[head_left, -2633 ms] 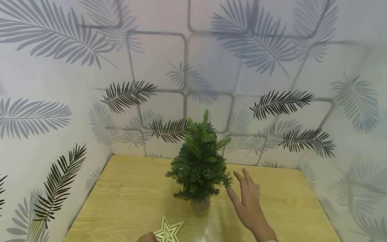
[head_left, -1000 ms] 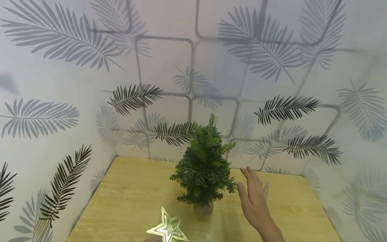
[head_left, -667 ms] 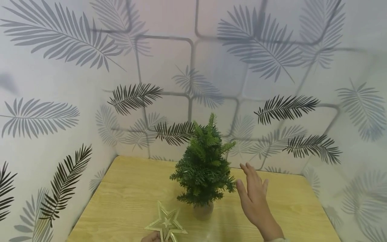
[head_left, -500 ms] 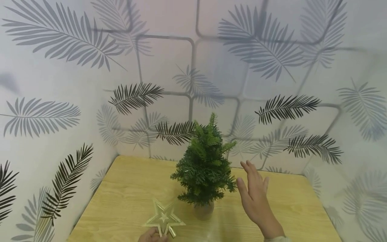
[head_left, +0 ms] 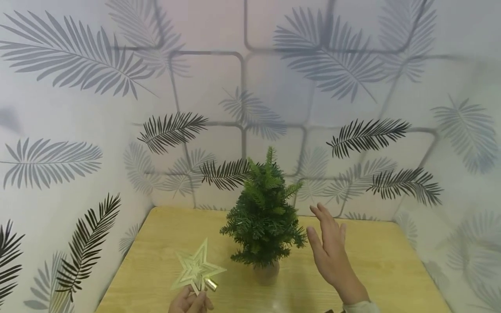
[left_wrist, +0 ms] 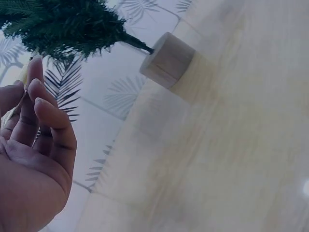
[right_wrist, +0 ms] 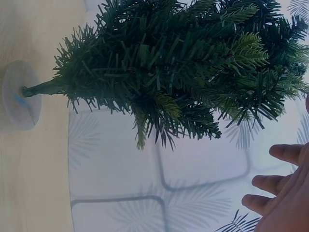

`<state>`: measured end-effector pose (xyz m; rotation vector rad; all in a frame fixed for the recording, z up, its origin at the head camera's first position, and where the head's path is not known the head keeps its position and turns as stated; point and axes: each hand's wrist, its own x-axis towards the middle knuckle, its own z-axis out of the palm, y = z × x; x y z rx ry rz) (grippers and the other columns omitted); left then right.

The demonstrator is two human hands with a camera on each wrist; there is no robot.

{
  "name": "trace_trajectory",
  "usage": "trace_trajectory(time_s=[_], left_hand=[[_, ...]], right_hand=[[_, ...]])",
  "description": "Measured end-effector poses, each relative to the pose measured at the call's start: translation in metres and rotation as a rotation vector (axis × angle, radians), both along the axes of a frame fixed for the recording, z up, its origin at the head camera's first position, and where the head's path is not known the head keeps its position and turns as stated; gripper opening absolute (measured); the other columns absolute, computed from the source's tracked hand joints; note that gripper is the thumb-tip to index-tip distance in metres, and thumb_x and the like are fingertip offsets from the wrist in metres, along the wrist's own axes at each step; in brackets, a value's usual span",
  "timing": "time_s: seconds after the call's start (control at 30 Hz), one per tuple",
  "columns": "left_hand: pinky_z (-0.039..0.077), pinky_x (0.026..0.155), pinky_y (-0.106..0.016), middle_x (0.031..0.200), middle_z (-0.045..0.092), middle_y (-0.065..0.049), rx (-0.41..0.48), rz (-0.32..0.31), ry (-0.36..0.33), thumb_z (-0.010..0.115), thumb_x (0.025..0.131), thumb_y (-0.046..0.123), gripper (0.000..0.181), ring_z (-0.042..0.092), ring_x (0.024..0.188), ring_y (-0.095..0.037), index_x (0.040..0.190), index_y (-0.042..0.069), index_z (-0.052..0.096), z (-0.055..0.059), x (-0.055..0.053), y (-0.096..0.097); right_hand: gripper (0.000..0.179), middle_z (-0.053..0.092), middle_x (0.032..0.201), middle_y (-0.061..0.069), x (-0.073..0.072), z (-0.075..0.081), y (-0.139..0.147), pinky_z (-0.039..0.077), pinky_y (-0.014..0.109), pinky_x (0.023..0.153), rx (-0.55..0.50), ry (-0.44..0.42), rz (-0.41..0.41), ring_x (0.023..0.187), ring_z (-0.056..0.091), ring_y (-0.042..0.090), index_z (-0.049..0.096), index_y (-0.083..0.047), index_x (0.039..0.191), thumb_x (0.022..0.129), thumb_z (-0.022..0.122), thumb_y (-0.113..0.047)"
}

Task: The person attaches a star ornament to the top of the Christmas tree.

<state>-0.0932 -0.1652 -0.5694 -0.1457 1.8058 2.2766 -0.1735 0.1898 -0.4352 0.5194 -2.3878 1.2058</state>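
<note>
A small artificial Christmas tree (head_left: 263, 213) stands upright on a round wooden base (left_wrist: 169, 60). Low in the head view, my left hand (head_left: 190, 301) pinches a gold star tree topper (head_left: 197, 266) by its lower edge, left of the tree. A short shiny gold tube (head_left: 211, 284) sticks out at the star's lower right. In the left wrist view the fingers hide most of the star. My right hand (head_left: 330, 250) is raised on the tree's right side, its fingers extended and nothing in them. The right wrist view shows its fingertips apart from the branches.
The tree stands on a light wooden table (head_left: 156, 243). Behind and on both sides rise pale walls (head_left: 274, 87) printed with feather-like leaves and grey lines. A small dark object (head_left: 329, 311) shows at the bottom edge beside the right sleeve.
My left hand has lifted the star from the bottom edge up and to the left, turning it so the tube shows. The right hand moved slightly away from the tree, then stayed nearly still.
</note>
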Motion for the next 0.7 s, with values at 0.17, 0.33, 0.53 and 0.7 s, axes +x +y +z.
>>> trace_trajectory(time_s=[0.17,0.33,0.53,0.7], left_hand=[[0.048,0.051,-0.018,0.077,0.068,-0.002,-0.092,0.135,0.108,0.060,0.106,0.016,0.031,0.054,0.056,-0.006,0.122,-0.008,0.051,0.012,0.002,0.007],[0.049,0.051,-0.019,0.073,0.067,0.000,-0.183,0.228,0.246,0.058,0.106,0.011,0.022,0.053,0.056,-0.006,0.115,-0.009,0.055,0.024,-0.002,0.008],[0.049,0.050,-0.020,0.070,0.065,-0.001,-0.208,0.288,0.337,0.055,0.108,0.009,0.017,0.051,0.053,-0.005,0.104,-0.007,0.055,0.038,-0.009,0.006],[0.048,0.050,-0.018,0.073,0.066,-0.002,-0.181,0.294,0.422,0.054,0.107,0.004,0.013,0.052,0.055,-0.005,0.109,-0.008,0.055,0.051,-0.016,0.006]], right_hand=[[0.047,0.026,0.165,0.022,-0.001,0.002,0.002,-0.015,0.077,0.110,-0.008,0.039,0.006,0.150,0.019,0.050,0.037,-0.005,0.157,0.111,0.045,-0.011],[0.049,0.026,0.165,0.020,-0.003,0.003,0.003,-0.013,0.077,0.111,-0.006,0.046,0.020,0.151,0.019,0.047,0.035,-0.006,0.158,0.110,0.045,-0.008],[0.053,0.026,0.166,0.018,-0.006,0.010,0.001,-0.010,0.077,0.112,-0.014,0.064,0.040,0.152,0.019,0.044,0.032,-0.010,0.160,0.109,0.047,-0.009],[0.055,0.025,0.167,0.016,-0.007,0.017,0.000,-0.008,0.075,0.114,-0.021,0.075,0.053,0.153,0.018,0.041,0.029,-0.011,0.162,0.109,0.047,-0.009]])
